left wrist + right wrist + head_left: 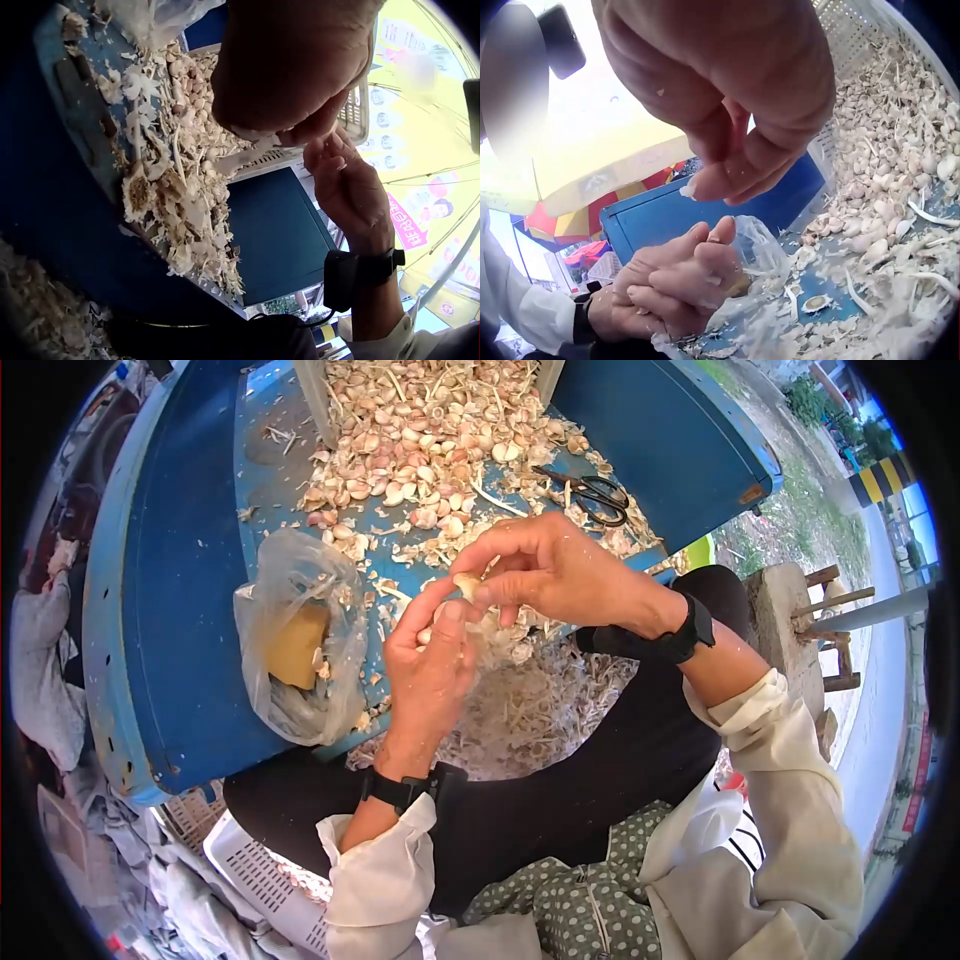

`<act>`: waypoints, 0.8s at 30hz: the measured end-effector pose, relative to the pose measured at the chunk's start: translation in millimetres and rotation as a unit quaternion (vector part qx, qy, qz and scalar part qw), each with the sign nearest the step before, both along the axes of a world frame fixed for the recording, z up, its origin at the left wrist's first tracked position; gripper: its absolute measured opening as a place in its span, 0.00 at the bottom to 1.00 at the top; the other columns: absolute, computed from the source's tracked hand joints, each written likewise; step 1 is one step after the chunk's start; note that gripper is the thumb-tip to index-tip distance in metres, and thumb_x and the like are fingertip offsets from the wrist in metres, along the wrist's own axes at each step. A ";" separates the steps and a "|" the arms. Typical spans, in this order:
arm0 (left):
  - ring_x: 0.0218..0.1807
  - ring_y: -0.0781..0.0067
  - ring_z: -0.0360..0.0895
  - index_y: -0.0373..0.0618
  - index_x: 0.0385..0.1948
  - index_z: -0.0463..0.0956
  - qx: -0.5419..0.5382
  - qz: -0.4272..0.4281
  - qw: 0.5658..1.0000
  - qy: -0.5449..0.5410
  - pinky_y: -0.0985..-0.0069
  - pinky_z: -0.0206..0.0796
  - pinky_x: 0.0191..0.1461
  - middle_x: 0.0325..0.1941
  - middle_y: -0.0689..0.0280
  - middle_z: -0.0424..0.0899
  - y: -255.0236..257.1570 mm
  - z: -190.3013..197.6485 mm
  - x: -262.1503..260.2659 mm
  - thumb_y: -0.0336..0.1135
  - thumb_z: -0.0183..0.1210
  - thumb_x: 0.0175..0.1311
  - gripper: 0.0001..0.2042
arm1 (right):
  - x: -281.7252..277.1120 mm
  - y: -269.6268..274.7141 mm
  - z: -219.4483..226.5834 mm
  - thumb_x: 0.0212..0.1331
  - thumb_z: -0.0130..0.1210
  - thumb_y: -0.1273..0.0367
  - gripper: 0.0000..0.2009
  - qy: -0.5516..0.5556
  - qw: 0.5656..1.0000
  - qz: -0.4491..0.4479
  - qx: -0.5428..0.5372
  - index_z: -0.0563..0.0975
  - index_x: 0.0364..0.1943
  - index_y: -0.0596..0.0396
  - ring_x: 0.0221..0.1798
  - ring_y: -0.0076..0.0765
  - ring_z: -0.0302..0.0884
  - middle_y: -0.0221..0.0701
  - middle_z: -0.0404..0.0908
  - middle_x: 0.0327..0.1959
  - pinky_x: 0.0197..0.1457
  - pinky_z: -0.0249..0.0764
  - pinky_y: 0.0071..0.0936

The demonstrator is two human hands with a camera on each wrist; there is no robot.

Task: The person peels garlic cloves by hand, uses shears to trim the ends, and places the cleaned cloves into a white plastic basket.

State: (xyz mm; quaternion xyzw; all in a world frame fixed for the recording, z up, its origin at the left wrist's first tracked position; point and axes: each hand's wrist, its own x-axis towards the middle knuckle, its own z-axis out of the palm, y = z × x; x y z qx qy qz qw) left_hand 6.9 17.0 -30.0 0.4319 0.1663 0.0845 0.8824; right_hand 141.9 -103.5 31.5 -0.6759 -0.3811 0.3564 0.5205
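A pale garlic clove [467, 587] sits between the fingertips of both hands, above the near edge of the blue tray-like table [190, 610]. My left hand [432, 665] holds it from below with curled fingers, and another pale clove [425, 637] shows against those fingers. From the right, my right hand [570, 575] pinches at the clove with thumb and index finger. Behind the hands, a heap of garlic cloves [420, 445] spills from a white basket [915, 34]. Bits of skin stick to the fingers. In the left wrist view the left hand hides most of the clove.
Black-handled scissors [600, 500] lie right of the heap. A clear plastic bag [340, 700] with a yellowish-brown thing inside stands at the left. Dry skins [530, 710] cover the area below the table edge. A white crate [260, 870] sits lower left, a wooden stool [835, 630] at right.
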 end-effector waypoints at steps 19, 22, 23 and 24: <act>0.19 0.80 0.65 0.43 0.41 0.71 -0.239 -0.013 0.969 -0.061 0.89 0.49 0.13 0.34 0.63 0.76 26.4 -27.2 1.7 0.44 0.43 0.72 0.14 | 71.3 -36.6 -17.6 0.59 0.57 0.71 0.08 -0.244 0.951 -0.152 -0.118 0.79 0.37 0.62 0.28 0.16 0.71 0.24 0.78 0.26 0.31 0.68 0.18; 0.23 0.79 0.68 0.43 0.38 0.72 -0.321 0.010 0.946 -0.034 0.90 0.50 0.13 0.36 0.63 0.75 25.3 -34.6 4.0 0.42 0.45 0.72 0.12 | 76.8 -14.2 -31.6 0.54 0.57 0.72 0.07 -0.200 0.970 -0.111 -0.078 0.80 0.35 0.61 0.27 0.20 0.74 0.29 0.81 0.24 0.31 0.71 0.23; 0.28 0.78 0.71 0.44 0.35 0.72 -0.317 0.003 0.948 -0.024 0.91 0.52 0.12 0.37 0.63 0.75 27.5 -41.7 3.6 0.41 0.46 0.72 0.11 | 82.0 -0.4 -39.5 0.53 0.56 0.73 0.07 -0.238 0.963 -0.098 -0.082 0.80 0.35 0.60 0.27 0.29 0.78 0.35 0.82 0.25 0.33 0.73 0.27; 0.28 0.78 0.71 0.44 0.35 0.72 -0.317 0.005 0.948 -0.025 0.91 0.52 0.12 0.37 0.63 0.75 26.8 -41.8 4.4 0.41 0.46 0.72 0.11 | 86.8 15.0 -49.5 0.53 0.56 0.73 0.07 -0.238 0.963 -0.097 -0.082 0.80 0.35 0.60 0.27 0.29 0.78 0.35 0.82 0.25 0.33 0.73 0.27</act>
